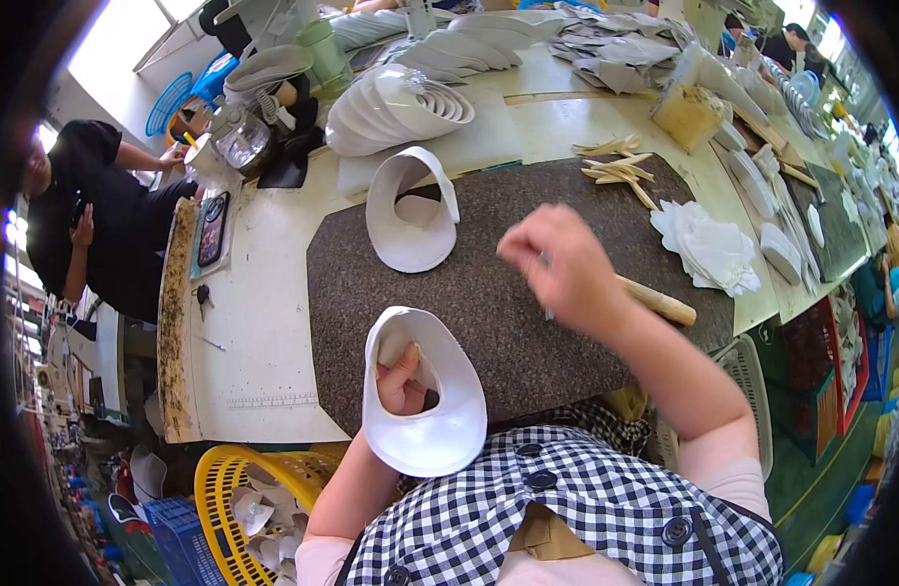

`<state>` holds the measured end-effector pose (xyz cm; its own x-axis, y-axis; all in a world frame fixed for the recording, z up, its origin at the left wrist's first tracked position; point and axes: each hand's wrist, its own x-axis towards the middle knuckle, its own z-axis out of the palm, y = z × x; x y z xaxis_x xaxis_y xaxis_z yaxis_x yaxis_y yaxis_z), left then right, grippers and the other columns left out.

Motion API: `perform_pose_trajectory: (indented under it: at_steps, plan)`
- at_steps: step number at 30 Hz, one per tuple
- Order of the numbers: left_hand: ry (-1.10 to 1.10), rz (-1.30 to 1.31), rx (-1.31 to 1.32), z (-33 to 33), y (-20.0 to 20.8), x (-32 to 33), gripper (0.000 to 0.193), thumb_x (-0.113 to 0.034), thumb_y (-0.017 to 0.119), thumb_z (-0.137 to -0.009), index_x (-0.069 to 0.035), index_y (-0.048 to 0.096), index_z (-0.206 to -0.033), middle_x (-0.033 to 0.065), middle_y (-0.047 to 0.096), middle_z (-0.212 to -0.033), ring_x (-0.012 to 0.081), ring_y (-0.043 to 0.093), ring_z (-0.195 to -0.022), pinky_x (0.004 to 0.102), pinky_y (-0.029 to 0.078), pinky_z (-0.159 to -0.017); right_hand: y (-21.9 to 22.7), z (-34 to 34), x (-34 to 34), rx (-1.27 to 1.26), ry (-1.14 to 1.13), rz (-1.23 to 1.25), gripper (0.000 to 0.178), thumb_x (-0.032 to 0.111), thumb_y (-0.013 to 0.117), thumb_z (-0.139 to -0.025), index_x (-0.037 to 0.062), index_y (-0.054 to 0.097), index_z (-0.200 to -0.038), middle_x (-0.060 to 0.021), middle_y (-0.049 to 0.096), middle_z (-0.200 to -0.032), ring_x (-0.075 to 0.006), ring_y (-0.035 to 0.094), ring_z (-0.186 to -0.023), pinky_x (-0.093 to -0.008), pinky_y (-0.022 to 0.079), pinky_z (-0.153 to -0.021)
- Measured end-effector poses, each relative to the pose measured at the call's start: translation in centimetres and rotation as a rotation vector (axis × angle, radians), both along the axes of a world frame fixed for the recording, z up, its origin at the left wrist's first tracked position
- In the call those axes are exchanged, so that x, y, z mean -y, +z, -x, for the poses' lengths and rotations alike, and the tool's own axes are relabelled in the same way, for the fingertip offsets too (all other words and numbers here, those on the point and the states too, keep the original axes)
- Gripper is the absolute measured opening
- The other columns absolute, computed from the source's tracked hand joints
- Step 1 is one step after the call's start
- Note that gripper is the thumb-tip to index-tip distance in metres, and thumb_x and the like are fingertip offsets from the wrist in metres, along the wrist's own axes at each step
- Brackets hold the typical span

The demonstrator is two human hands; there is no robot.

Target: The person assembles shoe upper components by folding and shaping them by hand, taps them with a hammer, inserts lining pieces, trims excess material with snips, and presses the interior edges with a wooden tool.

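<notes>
My left hand point(401, 384) reaches inside a white shoe upper point(436, 438), thumb showing through its opening, and grips it just in front of my body. My right hand point(555, 256) is raised over the dark speckled board point(508, 361), slightly blurred. Its fingers are curled together; whatever they pinch, if anything, is too small to see. A second white upper point(389, 230) stands curled on the board, beyond the held one. Under my right forearm lies a tool with a wooden handle point(661, 299), its other end mostly hidden.
Overlapping white uppers point(371, 122) stand at the back. Pale thin strips point(620, 171) and a stack of white cut pieces point(703, 244) lie on the right. A phone point(213, 230) and keys point(203, 298) lie left. A yellow basket point(210, 498) stands below. Another person point(103, 215) sits at left.
</notes>
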<state>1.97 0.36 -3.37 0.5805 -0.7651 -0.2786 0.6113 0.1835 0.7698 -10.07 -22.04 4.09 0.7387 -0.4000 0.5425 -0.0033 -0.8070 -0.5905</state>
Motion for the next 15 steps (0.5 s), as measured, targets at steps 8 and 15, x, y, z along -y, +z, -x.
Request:
perform_pose_trajectory:
  at_steps: [8, 15]
  plan:
    - [-0.001, 0.007, -0.05, 0.6, 1.6, 1.5, 0.029, -0.008, 0.062, -0.086, -0.012, 0.055, -0.114, 0.0059, 0.062, -0.103, 0.0188, 0.061, -0.098, 0.0363, 0.05, -0.085, -5.1, -8.3, 11.3, -0.312, -0.16, 0.468, 0.01, 0.01, 0.058, -0.079, 0.0077, 0.068, -0.081, -0.0074, 0.061, -0.087, -0.0262, 0.056, -0.091, -0.0362, 0.048, -0.077]
    - [-0.026, -0.029, -0.052, 0.2, 1.4, 1.1, 0.032, -0.011, 0.063, -0.086, -0.008, 0.053, -0.116, 0.0076, 0.062, -0.105, 0.0202, 0.061, -0.099, 0.0366, 0.051, -0.084, -2.9, -12.2, 12.7, -0.732, -0.064, 0.944, 0.01, 0.009, 0.058, -0.074, 0.0078, 0.069, -0.075, -0.0078, 0.066, -0.083, -0.0234, 0.06, -0.09, -0.0359, 0.05, -0.073]
